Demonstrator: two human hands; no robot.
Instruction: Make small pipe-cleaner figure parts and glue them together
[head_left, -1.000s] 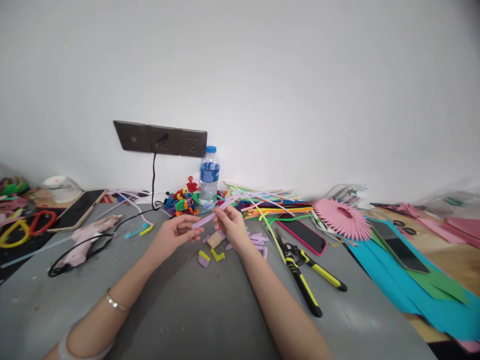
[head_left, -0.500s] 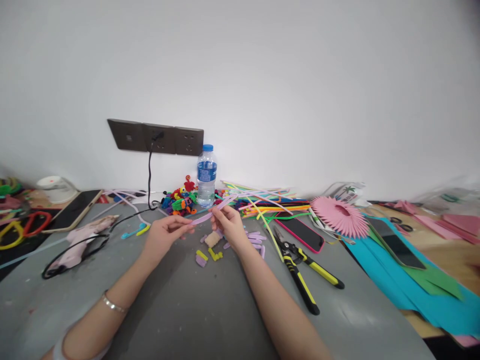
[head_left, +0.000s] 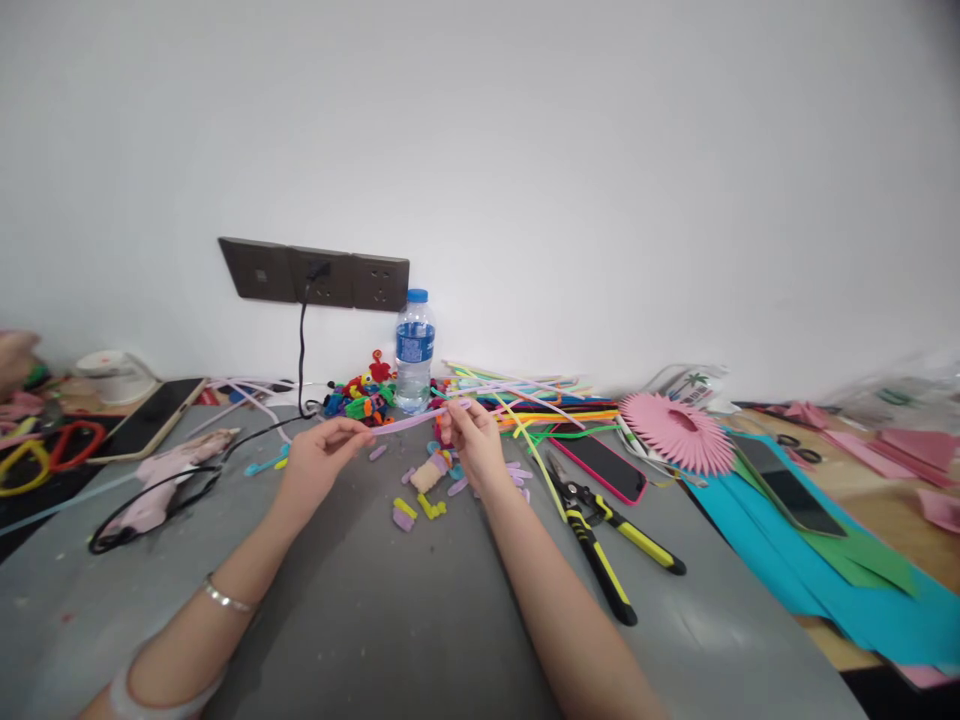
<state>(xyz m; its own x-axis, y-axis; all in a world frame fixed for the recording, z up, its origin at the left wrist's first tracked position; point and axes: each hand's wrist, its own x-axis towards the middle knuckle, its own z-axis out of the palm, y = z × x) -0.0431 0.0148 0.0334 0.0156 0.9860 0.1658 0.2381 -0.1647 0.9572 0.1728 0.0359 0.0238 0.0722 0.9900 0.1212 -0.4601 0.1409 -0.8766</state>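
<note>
Above the grey tabletop, lilac strip held up between both hands, bowed slightly. Left hand pinches its left end, thumb and fingers closed on it; right hand pinches near the other end, grip narrow. Strip spans the gap between the grips. Below it, beige piece and yellow-green bits lie on the tabletop. Bottle stands upright behind; yellow-black pliers lie right of the right hand, apart from it.
</note>
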